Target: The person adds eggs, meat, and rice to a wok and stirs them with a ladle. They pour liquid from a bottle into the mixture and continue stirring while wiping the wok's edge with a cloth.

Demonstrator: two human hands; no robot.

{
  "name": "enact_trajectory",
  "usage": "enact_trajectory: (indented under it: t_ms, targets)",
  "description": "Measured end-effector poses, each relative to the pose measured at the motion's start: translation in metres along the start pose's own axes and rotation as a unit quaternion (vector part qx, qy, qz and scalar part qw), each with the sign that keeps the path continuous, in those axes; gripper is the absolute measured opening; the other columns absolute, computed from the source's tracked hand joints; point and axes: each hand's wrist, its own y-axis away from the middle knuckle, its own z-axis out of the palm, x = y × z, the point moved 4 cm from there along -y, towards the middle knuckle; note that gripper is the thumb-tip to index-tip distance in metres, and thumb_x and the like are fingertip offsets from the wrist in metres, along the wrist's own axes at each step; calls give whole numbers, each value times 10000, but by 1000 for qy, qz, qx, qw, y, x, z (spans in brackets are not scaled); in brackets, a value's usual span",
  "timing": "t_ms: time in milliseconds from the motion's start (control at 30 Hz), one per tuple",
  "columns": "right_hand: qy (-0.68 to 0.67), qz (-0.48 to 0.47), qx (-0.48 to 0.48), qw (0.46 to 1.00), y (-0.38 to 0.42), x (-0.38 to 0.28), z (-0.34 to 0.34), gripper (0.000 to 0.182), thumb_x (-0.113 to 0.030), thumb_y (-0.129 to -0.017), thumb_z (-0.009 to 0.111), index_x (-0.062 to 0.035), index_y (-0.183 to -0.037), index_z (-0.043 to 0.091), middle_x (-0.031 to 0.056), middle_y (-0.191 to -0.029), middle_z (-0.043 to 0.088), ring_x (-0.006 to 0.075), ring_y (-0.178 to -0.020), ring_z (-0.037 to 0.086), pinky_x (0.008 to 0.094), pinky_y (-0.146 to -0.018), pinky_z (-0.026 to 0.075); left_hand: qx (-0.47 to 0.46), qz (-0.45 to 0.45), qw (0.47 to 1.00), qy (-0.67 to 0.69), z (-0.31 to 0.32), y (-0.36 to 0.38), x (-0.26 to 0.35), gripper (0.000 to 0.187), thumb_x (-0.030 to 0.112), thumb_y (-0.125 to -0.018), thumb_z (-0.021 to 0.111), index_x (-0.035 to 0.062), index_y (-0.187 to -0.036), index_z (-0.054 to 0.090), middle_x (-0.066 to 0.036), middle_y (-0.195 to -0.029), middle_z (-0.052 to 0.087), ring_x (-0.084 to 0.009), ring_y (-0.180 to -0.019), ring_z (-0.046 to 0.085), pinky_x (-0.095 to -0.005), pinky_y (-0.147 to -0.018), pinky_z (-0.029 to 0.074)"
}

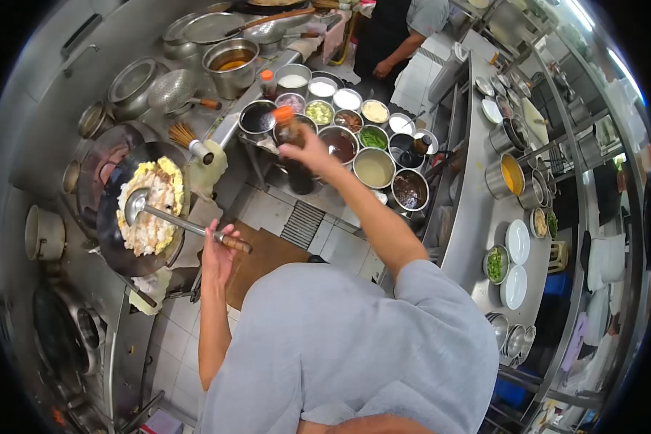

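Note:
My left hand (217, 259) grips the wooden end of a ladle (172, 218). The ladle's bowl rests on fried rice with egg (152, 206) in a dark wok (114, 246). To the right of the wok, my right hand (307, 150) is closed around a bottle with an orange cap (285, 118), held over the group of seasoning pots. Another bottle with an orange cap (267, 84) stands just behind it. Near my right hand are a pot of dark liquid (258, 117) and a pot of reddish-brown sauce (338, 145).
A bamboo brush (189, 141) and a perforated strainer (170, 92) lie beside the wok. Behind them stands a pot of amber liquid (231, 66). White plates (517, 242) and a bowl of chopped greens (495, 265) sit on the right counter. A co-worker (394, 43) stands at the back.

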Motion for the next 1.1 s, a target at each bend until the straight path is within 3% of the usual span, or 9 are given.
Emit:
enact_trajectory:
  t_ms: [167, 267, 533, 600, 767, 867, 933, 1000, 1100]
  targets:
    - [114, -48, 182, 976, 8, -2, -157, 782, -347, -757, 864, -12, -1341, 466, 130, -1169, 638, 222, -1065, 628, 342, -933, 499, 25, -43, 999, -14, 25, 29, -5, 692, 606, -1001, 432, 137, -1498, 321, -129, -1166, 612, -305, -1065, 624, -439, -889, 539]
    - [207, -117, 326, 915, -4, 29, -227, 771, -324, -751, 864, -22, -1320, 439, 158, -1192, 593, 259, -1064, 607, 375, -944, 480, 121, -43, 991, -48, -32, 50, -37, 661, 568, -1002, 472, 142, -1490, 339, -146, -1214, 601, -302, -1053, 627, -444, -862, 549]
    - [180, -108, 480, 852, -5, 85, -299, 772, -237, -721, 877, -16, -1304, 422, 172, -1213, 569, 288, -1134, 582, 387, -1003, 450, 370, -107, 880, -276, -135, 176, -115, 492, 376, -993, 573, 104, -1387, 462, -112, -1054, 669, -216, -832, 667, -330, -714, 562]
    - [240, -94, 497, 829, 10, 76, -301, 763, -237, -721, 873, -15, -1301, 430, 187, -1217, 568, 307, -1139, 588, 399, -999, 457, 333, -105, 834, -427, -178, 209, -141, 442, 276, -964, 619, 88, -1346, 504, -83, -925, 692, -187, -761, 665, -306, -698, 537]
    - [327, -91, 493, 801, 24, 108, -316, 690, -303, -743, 856, 0, -1258, 510, 231, -1145, 639, 355, -1056, 649, 428, -914, 510, 259, -98, 747, -605, -277, 277, -238, 399, 239, -919, 655, 42, -1260, 596, -139, -988, 700, -243, -880, 674, -364, -800, 520]
    - [377, -15, 509, 774, 35, 139, -319, 747, -289, -701, 892, 31, -1269, 528, 242, -1164, 640, 367, -1055, 650, 449, -915, 525, 305, -102, 716, -619, -186, 254, -203, 458, 261, -895, 672, 56, -1297, 599, -201, -1180, 674, -343, -1115, 643, -410, -957, 497]
    - [390, 35, 522, 758, 42, 154, -317, 785, -279, -673, 916, 51, -1277, 539, 250, -1176, 640, 375, -1055, 650, 463, -916, 535, 330, -46, 706, -625, -194, 236, -189, 435, 231, -885, 682, 49, -1274, 609, -202, -1126, 677, -343, -1088, 648, -419, -949, 498]
    - [345, 27, 509, 789, 41, 183, -327, 741, -230, -681, 890, 51, -1265, 529, 240, -1134, 641, 405, -1046, 641, 478, -903, 530, 348, -16, 722, -598, -113, 211, -114, 403, 193, -880, 689, 51, -1250, 619, -192, -1100, 664, -354, -1082, 634, -425, -959, 490]
    - [490, 2, 537, 687, 32, 181, -330, 595, -182, -755, 761, 59, -1250, 533, 248, -1108, 632, 425, -1052, 612, 519, -908, 486, 378, 153, 633, -658, -71, 177, -50, 379, 148, -864, 697, 53, -1224, 625, -189, -1198, 604, -370, -1155, 571, -417, -998, 460]
